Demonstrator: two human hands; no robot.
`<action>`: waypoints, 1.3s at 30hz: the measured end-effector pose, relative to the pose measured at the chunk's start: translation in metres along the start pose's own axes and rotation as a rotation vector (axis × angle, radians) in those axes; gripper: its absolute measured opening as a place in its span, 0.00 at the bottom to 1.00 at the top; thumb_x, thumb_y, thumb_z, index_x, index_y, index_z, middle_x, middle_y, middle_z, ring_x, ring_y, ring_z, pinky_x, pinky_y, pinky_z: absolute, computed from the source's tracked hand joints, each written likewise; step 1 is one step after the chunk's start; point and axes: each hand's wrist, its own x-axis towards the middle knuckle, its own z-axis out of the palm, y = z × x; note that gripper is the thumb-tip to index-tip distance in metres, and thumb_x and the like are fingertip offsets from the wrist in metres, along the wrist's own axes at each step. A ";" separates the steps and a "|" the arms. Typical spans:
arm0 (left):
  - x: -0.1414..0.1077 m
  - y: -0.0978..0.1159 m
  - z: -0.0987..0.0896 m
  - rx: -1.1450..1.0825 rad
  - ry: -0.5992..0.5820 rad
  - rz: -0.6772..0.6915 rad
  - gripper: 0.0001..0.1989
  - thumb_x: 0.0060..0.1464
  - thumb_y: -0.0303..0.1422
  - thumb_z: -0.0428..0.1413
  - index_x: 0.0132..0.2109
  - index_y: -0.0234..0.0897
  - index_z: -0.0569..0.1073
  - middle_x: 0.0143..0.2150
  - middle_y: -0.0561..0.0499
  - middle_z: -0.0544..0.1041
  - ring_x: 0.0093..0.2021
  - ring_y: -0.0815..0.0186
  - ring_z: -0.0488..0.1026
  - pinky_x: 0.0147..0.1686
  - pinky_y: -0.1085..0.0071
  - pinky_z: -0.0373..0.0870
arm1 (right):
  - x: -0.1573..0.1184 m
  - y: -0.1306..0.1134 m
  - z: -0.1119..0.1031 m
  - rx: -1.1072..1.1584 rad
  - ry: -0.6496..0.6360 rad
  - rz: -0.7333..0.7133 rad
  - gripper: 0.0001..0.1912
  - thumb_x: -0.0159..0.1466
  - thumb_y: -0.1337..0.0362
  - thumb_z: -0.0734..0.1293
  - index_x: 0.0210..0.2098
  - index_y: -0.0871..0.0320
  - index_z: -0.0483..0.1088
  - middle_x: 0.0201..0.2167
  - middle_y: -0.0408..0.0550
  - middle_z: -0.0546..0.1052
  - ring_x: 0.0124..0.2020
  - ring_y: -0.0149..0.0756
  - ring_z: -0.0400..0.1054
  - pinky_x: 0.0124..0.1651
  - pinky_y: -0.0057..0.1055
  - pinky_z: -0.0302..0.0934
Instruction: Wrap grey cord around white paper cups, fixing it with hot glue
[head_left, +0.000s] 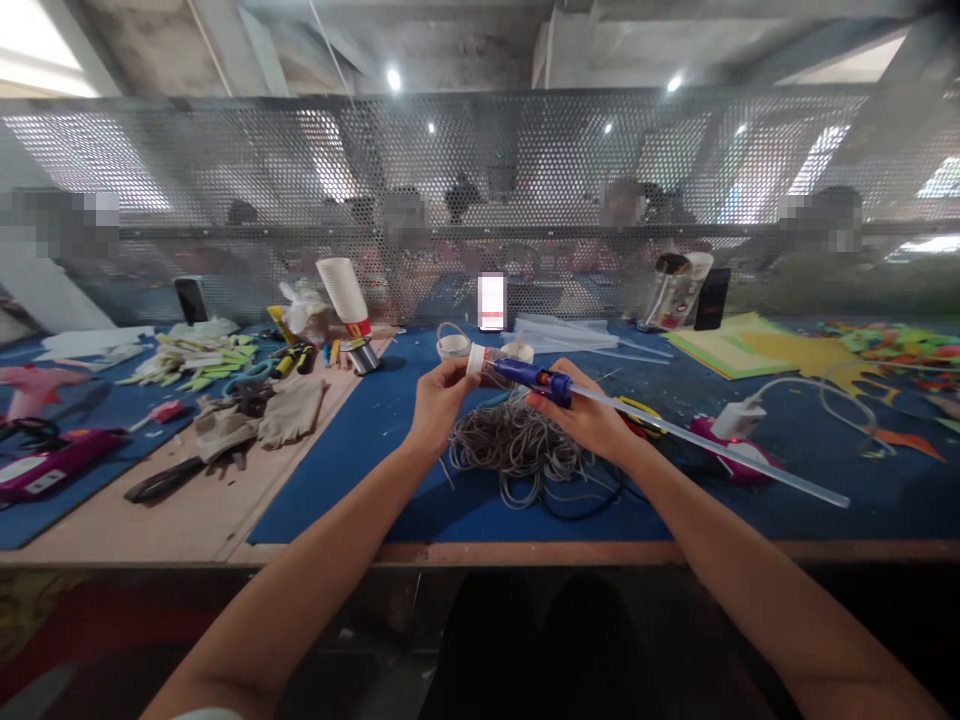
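Note:
My left hand [439, 400] is closed on a small white paper cup [477, 358] with red print, tipped on its side. In my right hand [581, 405] is a blue hot glue gun [534, 378], its nozzle at the cup. A long clear glue stick [712, 440] sticks out of the gun's back, over my right forearm. Below both hands lies a loose heap of grey cord [517, 440]. Just behind the cup stands another white cup [453, 346] with a cord loop like a handle; a further pale cup is partly hidden by the glue gun.
A purple power strip [739, 462] with a white plug sits at right. Coloured sheets [739, 345] lie behind it. At left are gloves [291, 412], black-handled scissors [165, 480] and a tilted stack of paper cups [343, 290]. A lit phone [492, 300] stands before the mesh partition [525, 150].

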 end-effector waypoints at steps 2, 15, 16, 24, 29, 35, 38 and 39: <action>0.000 -0.001 0.000 0.001 0.000 0.003 0.13 0.46 0.31 0.60 0.40 0.33 0.81 0.38 0.47 0.82 0.40 0.61 0.75 0.49 0.64 0.68 | 0.000 0.000 0.000 0.001 -0.008 -0.007 0.11 0.66 0.52 0.66 0.35 0.53 0.66 0.31 0.44 0.66 0.35 0.36 0.64 0.33 0.32 0.56; 0.000 -0.001 0.000 -0.018 -0.003 0.020 0.12 0.47 0.30 0.60 0.40 0.34 0.81 0.37 0.47 0.81 0.38 0.62 0.75 0.48 0.64 0.69 | 0.000 0.003 0.001 -0.036 -0.004 -0.015 0.13 0.65 0.51 0.66 0.33 0.53 0.64 0.29 0.43 0.67 0.33 0.36 0.64 0.33 0.32 0.55; 0.000 -0.002 0.000 -0.018 -0.009 0.024 0.12 0.48 0.30 0.60 0.40 0.34 0.81 0.38 0.47 0.82 0.39 0.62 0.76 0.48 0.63 0.69 | 0.000 0.003 0.001 -0.040 -0.005 -0.016 0.13 0.65 0.51 0.66 0.33 0.53 0.63 0.29 0.43 0.67 0.33 0.36 0.64 0.33 0.32 0.55; 0.001 -0.003 -0.001 -0.010 -0.011 0.040 0.12 0.48 0.30 0.59 0.41 0.33 0.81 0.38 0.47 0.82 0.39 0.61 0.76 0.49 0.63 0.69 | 0.000 0.004 0.001 -0.065 0.001 -0.002 0.15 0.65 0.50 0.66 0.32 0.53 0.61 0.29 0.42 0.66 0.32 0.35 0.63 0.33 0.31 0.53; 0.002 -0.005 -0.002 -0.008 -0.018 0.049 0.12 0.48 0.30 0.60 0.41 0.32 0.81 0.38 0.47 0.82 0.40 0.61 0.76 0.48 0.63 0.70 | 0.000 0.008 0.002 -0.076 -0.002 0.007 0.16 0.64 0.49 0.66 0.32 0.54 0.62 0.29 0.42 0.67 0.30 0.34 0.62 0.33 0.32 0.53; 0.001 -0.002 0.000 -0.011 -0.013 0.043 0.11 0.48 0.30 0.59 0.40 0.33 0.81 0.37 0.48 0.82 0.38 0.62 0.76 0.48 0.63 0.70 | 0.000 0.007 0.002 -0.087 0.006 0.016 0.16 0.64 0.49 0.66 0.31 0.54 0.62 0.28 0.43 0.68 0.29 0.34 0.61 0.32 0.32 0.52; 0.000 -0.001 0.001 -0.024 -0.021 0.034 0.12 0.48 0.30 0.59 0.41 0.33 0.80 0.37 0.48 0.82 0.38 0.62 0.76 0.48 0.62 0.71 | 0.000 0.007 0.002 -0.092 0.000 0.020 0.16 0.64 0.49 0.65 0.31 0.54 0.62 0.29 0.43 0.67 0.30 0.34 0.61 0.33 0.32 0.53; 0.000 -0.001 0.001 -0.024 -0.021 0.032 0.12 0.48 0.30 0.59 0.41 0.33 0.80 0.37 0.48 0.82 0.38 0.62 0.76 0.48 0.62 0.71 | 0.000 0.007 0.002 -0.092 -0.003 0.025 0.16 0.64 0.49 0.65 0.31 0.54 0.61 0.28 0.42 0.67 0.29 0.34 0.61 0.33 0.32 0.53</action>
